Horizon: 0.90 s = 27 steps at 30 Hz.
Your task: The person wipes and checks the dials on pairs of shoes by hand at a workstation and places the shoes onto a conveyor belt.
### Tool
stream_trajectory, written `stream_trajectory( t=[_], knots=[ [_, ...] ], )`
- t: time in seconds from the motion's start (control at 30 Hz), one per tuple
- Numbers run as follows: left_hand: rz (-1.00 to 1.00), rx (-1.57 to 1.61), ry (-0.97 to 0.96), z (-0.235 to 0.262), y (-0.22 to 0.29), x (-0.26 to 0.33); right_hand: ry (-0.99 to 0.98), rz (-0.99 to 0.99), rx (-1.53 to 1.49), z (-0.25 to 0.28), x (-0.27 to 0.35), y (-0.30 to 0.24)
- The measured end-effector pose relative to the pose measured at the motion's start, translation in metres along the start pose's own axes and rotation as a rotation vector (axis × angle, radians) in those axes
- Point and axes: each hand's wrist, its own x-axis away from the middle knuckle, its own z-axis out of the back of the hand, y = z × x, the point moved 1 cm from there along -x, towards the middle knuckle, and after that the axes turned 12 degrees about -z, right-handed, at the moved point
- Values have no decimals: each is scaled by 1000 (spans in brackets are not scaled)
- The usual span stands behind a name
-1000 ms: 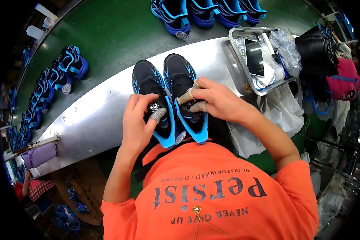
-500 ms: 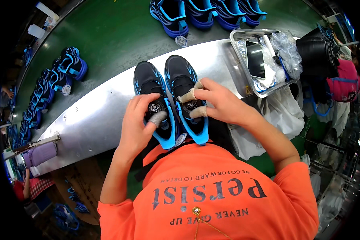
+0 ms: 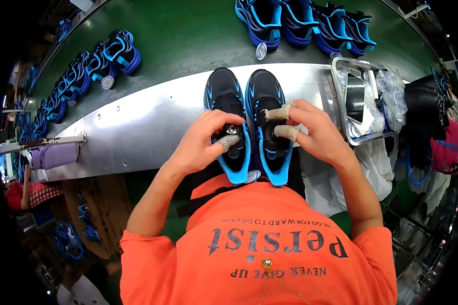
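Observation:
Two black and blue sneakers lie side by side before me, toes pointing away: the left sneaker (image 3: 224,84) and the right sneaker (image 3: 264,86). My left hand (image 3: 203,140) closes thumb and forefinger on the left sneaker's tongue, around a round badge. On the right sneaker, my right hand (image 3: 315,129) has its fingers curled over the tongue and collar. Tan wraps cover some right fingertips, and a grey one covers the left thumb. Between the sneakers' heels hangs a round paper tag (image 3: 253,176).
A metal ledge (image 3: 142,117) borders the green belt (image 3: 188,35), where several matching shoes (image 3: 259,25) stand at the far right and more (image 3: 119,53) at the left. A clear tray (image 3: 341,122) holds a phone and plastic bags. At left stands a purple bottle (image 3: 58,155).
The view has shifted, so the belt, tray and shoes appear farther right. Both hands stay on the same sneakers, with small shifts of the fingers at the tongues.

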Motion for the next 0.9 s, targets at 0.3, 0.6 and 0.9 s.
stream_trajectory(
  t=[0.3, 0.6, 0.9],
  knots=[
    [43, 157, 0, -1, -20, 7, -68, 1, 29, -18, -13, -6],
    [315, 289, 381, -27, 13, 48, -116, 186, -14, -45, -38, -11],
    [325, 336, -1, -60, 56, 19, 127, 281, -48, -24, -36, 29]
  ],
)
